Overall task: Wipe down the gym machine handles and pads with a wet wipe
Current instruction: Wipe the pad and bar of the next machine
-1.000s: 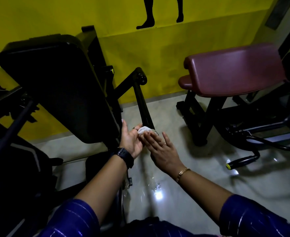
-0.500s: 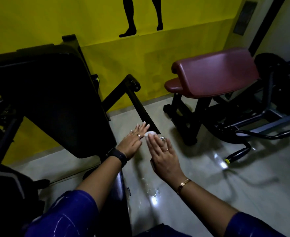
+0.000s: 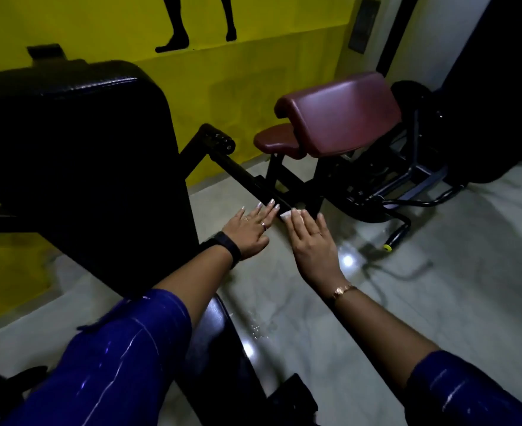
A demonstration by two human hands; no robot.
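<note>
A black machine arm (image 3: 241, 175) slopes down from a pivot toward me, beside a large black back pad (image 3: 84, 167). My right hand (image 3: 313, 242) lies palm down with straight fingers, pressing a small white wet wipe (image 3: 286, 214) against the lower end of that arm. Only a corner of the wipe shows past the fingertips. My left hand (image 3: 250, 229) is flat and palm down just to the left, its fingertips touching the arm and holding nothing.
A maroon padded bench (image 3: 339, 115) on a black frame stands to the right, with a yellow-tipped handle (image 3: 387, 247) low over the glossy tile floor (image 3: 437, 302). A black seat (image 3: 219, 342) sits below my left forearm. A yellow wall (image 3: 253, 81) lies behind.
My left hand has turned from palm-up to palm-down and flattened. Both hands have stretched out over the lower end of the arm, and the wipe now sits under my right fingertips.
</note>
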